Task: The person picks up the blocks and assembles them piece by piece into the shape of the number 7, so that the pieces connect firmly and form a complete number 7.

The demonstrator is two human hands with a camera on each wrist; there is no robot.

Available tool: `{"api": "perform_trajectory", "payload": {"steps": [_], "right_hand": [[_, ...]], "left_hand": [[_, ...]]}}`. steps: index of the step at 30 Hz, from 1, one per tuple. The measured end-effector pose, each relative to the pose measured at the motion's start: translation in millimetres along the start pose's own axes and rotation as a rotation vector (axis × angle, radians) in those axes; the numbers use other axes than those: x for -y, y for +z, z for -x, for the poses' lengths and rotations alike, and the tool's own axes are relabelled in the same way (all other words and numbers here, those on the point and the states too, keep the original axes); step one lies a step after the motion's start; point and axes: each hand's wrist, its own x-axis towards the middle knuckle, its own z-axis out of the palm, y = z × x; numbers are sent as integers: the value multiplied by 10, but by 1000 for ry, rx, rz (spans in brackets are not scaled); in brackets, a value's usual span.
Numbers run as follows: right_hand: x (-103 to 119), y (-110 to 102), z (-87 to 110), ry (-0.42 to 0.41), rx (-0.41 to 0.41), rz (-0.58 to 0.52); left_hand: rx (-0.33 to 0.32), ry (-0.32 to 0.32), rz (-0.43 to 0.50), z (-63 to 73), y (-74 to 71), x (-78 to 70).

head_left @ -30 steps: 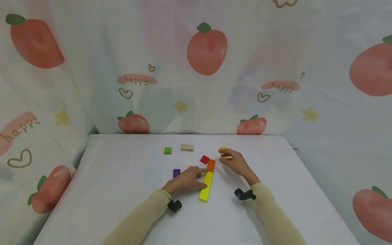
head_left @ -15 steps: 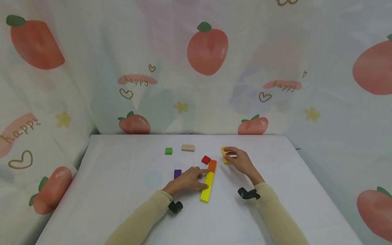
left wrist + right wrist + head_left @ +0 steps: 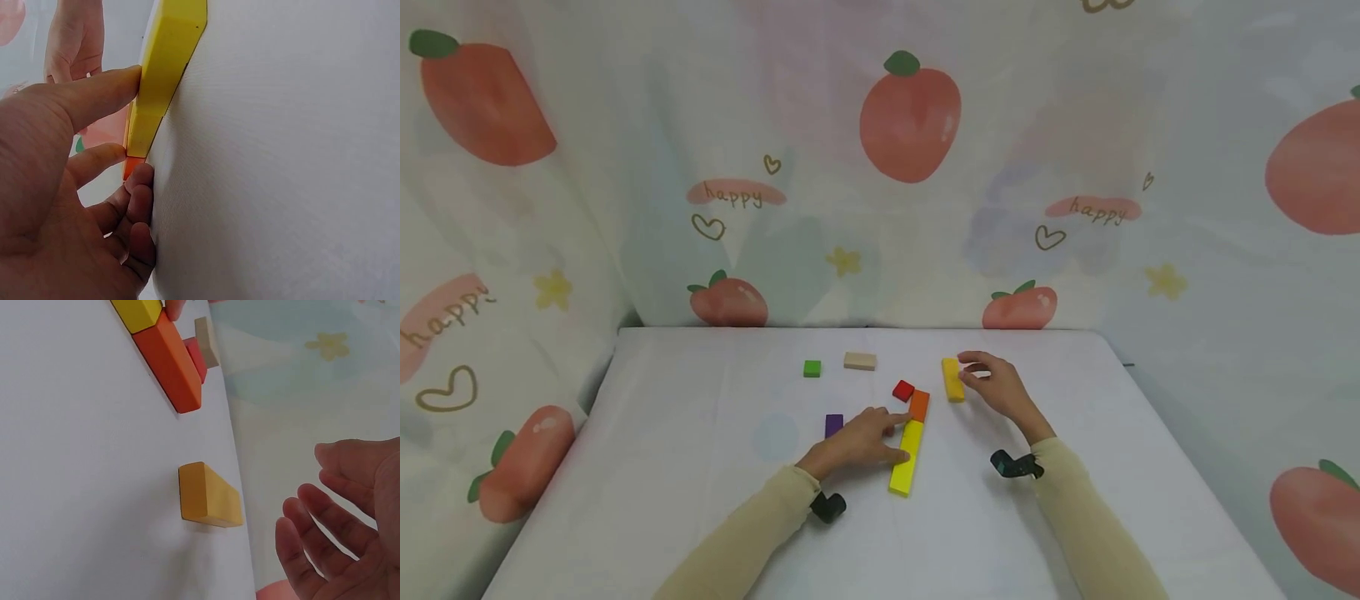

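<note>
In the head view, two bright yellow blocks (image 3: 904, 478) and an orange block (image 3: 919, 405) lie end to end in one straight row. My left hand (image 3: 859, 437) rests over the row, its thumb (image 3: 103, 97) on a yellow block and its index fingertip near the seam with the orange one. The other fingers of that hand bend loosely beside the row. A darker yellow block (image 3: 952, 381) lies to the right of the orange one. Beside it, apart from it in the right wrist view, my right hand (image 3: 997, 387) hovers with nothing between its relaxed fingers.
A red block (image 3: 903, 390) sits against the row's far end. Further back are a green block (image 3: 812, 368) and a beige block (image 3: 860, 361). A purple block (image 3: 833, 425) is partly behind the left hand. Printed cloth (image 3: 910, 275) rises behind the white table (image 3: 715, 467).
My right hand has drawn away to the right from the darker yellow block, which it partly covered before and which now shows whole. The left hand stays on the row.
</note>
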Motion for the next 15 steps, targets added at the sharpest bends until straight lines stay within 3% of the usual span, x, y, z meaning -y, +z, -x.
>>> {"api": "perform_trajectory", "payload": {"steps": [9, 15], "right_hand": [[-127, -23, -36, 34, 10, 21], [-227, -10, -63, 96, 48, 25]], "left_hand": [[7, 16, 26, -6, 3, 32], [0, 12, -6, -25, 0, 20]]}}
